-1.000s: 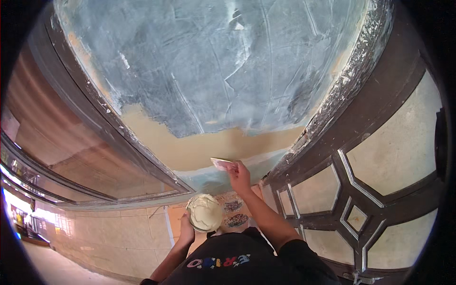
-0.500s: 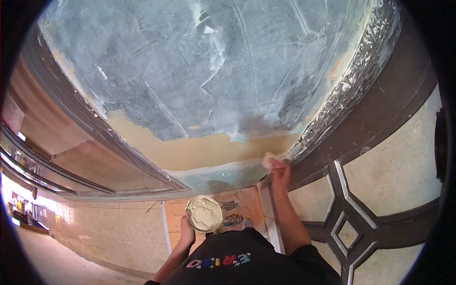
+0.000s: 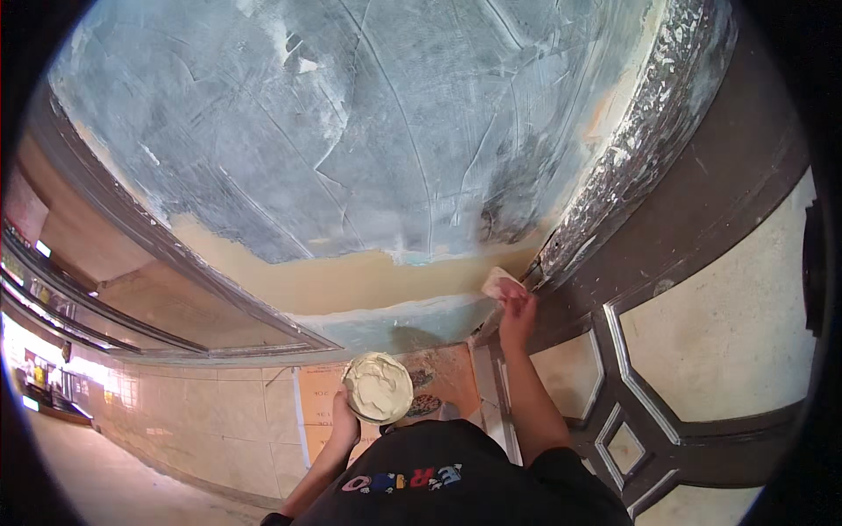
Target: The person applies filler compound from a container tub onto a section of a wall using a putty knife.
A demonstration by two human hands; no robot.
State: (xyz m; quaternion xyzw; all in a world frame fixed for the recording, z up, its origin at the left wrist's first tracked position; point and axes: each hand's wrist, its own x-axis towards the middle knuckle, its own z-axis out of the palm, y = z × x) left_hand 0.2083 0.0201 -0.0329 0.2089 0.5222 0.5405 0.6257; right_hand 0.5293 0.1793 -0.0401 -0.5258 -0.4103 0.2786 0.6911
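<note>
My left hand (image 3: 346, 419) grips a round container of cream-coloured paste (image 3: 378, 387), held low in front of my body. My right hand (image 3: 517, 311) is closed on a pale, flat spreader (image 3: 495, 281), whose blade is at the right end of a tan band (image 3: 351, 280) along the lower wall, beside the frame edge. Above the band the wall (image 3: 377, 114) has a streaky blue-grey surface with white ridges. Below it runs a pale blue-green strip (image 3: 377, 327). Whether the blade touches the wall is hard to tell.
At right stand a flaking frame (image 3: 627, 153) and a dark panelled door (image 3: 710, 342). A dark wooden frame (image 3: 114, 175) borders the left. An orange sheet (image 3: 324, 386) lies on the tiled floor (image 3: 228, 408) below. Cluttered items (image 3: 44, 381) show at the far left.
My right hand has moved rightward along the tan band with the spreader, to beside the right frame. My left hand stays low with the container. The view has shifted slightly.
</note>
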